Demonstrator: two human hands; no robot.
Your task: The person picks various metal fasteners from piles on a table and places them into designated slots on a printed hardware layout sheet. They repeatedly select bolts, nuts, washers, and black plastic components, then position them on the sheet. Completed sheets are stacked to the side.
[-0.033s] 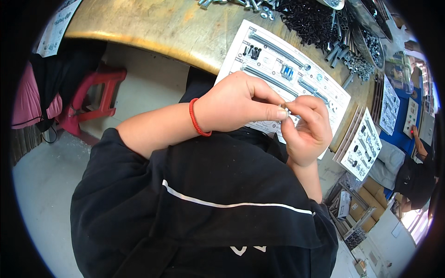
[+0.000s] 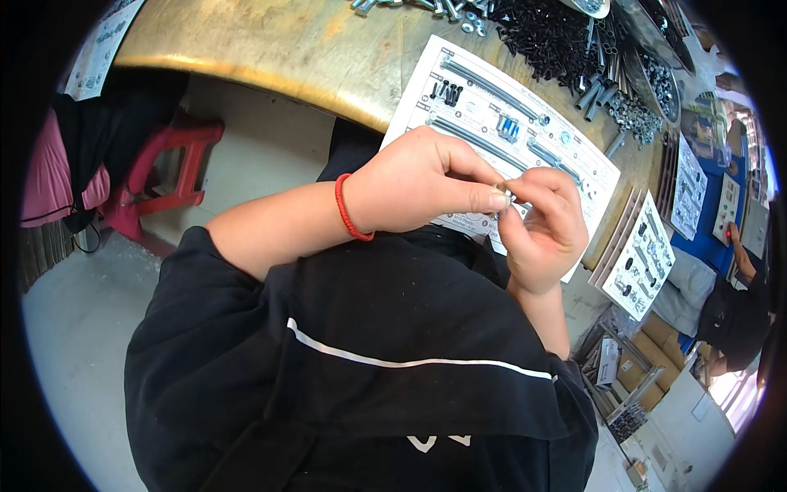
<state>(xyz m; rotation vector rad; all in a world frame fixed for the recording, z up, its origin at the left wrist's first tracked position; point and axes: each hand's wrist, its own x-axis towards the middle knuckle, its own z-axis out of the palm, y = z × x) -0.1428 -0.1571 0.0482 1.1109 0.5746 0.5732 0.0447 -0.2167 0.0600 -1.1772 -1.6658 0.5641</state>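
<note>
A small silvery metal fastener (image 2: 509, 198) is pinched between the fingertips of both hands; the fingers hide most of it, so its exact kind does not show. My left hand (image 2: 414, 184), with a red cord bracelet (image 2: 342, 209) at the wrist, reaches in from the left with thumb and index finger closed on the piece. From the other side, my right hand (image 2: 548, 225) grips it with its thumb and curled fingers. Both hands are above the lower part of a white printed sheet (image 2: 566, 119) with pictures of bolts and screws, lying on the wooden table (image 2: 287, 41).
Beyond the sheet are a heap of black screws (image 2: 533, 41), silver bolts (image 2: 447, 8), metal tubes (image 2: 590, 94) and a pile of small silvery parts (image 2: 639, 123). Stacked printed boards (image 2: 635, 258) stand at the right. A red stool (image 2: 187, 168) is at left; another person (image 2: 730, 320) works far right.
My fingers shift very slightly around the small metal piece. Otherwise both hands stay in place.
</note>
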